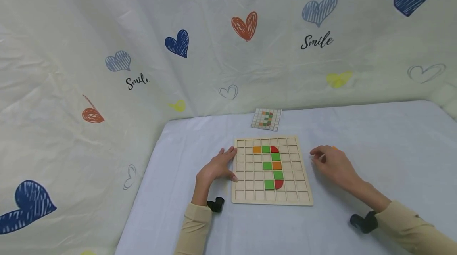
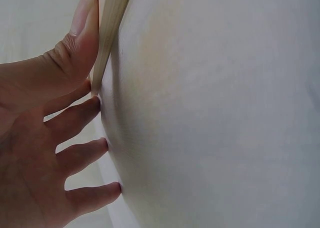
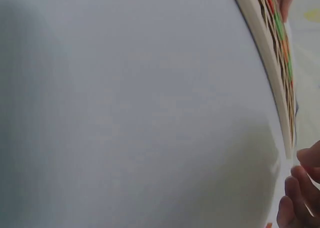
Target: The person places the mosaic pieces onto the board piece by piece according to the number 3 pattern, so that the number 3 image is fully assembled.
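Observation:
A square wooden grid board [image 1: 250,197] lies on the table, with orange, green and red tiles forming a 3-like figure. My left hand [image 1: 217,166] rests at its left edge, fingers spread and thumb touching the rim. The left wrist view shows that thumb [image 2: 82,38] against the board's side and the fingertips on the cloth. To the right of the board, apart from it, is my right hand [image 1: 333,165], its fingers loosely bent. No tile shows between those fingers [image 3: 295,188]. An orange piece [image 1: 335,148] peeks out behind this hand, mostly hidden.
A small pattern card [image 1: 254,123] with a similar coloured figure lies behind the board. White cloth covers the table [image 1: 392,148]. A curtain [image 1: 278,68] printed with hearts and "Smile" hangs behind. Black wrist cameras [image 1: 364,222] sit by both sleeves.

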`<state>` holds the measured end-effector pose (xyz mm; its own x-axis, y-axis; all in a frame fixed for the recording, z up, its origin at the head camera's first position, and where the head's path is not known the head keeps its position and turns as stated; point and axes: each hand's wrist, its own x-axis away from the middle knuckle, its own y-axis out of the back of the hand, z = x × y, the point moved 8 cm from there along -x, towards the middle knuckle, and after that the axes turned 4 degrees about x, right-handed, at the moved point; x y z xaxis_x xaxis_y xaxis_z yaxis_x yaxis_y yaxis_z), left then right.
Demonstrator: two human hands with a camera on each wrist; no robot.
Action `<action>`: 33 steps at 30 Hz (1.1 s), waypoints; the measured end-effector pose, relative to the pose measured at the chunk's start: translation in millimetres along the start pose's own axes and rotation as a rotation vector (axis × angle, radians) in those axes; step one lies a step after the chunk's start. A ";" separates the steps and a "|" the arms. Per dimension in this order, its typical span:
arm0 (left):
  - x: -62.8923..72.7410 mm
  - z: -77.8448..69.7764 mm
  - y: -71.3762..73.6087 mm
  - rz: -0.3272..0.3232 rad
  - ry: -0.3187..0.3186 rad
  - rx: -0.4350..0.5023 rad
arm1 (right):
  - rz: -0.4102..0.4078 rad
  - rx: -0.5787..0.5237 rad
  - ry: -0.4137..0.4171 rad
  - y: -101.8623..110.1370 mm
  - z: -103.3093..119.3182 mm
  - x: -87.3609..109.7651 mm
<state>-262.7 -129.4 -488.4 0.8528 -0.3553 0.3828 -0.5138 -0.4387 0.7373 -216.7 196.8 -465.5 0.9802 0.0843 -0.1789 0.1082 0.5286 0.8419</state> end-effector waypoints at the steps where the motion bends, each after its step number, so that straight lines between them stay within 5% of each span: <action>1: -0.2 0.4 -0.1 -0.001 -0.001 -0.002 | -0.007 0.015 -0.001 1.9 -2.5 0.1; 16: 2.7 -1.4 0.7 -0.006 -0.002 0.009 | -0.139 0.114 -0.069 27.3 -29.7 0.9; 33: 1.0 -1.8 0.5 0.001 -0.026 -0.014 | -0.076 0.136 -0.111 21.9 -50.0 -7.3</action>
<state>-261.9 -128.6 -486.7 0.8496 -0.3773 0.3685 -0.5127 -0.4272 0.7447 -229.7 250.0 -471.1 0.9798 -0.0487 -0.1938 0.1965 0.4104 0.8905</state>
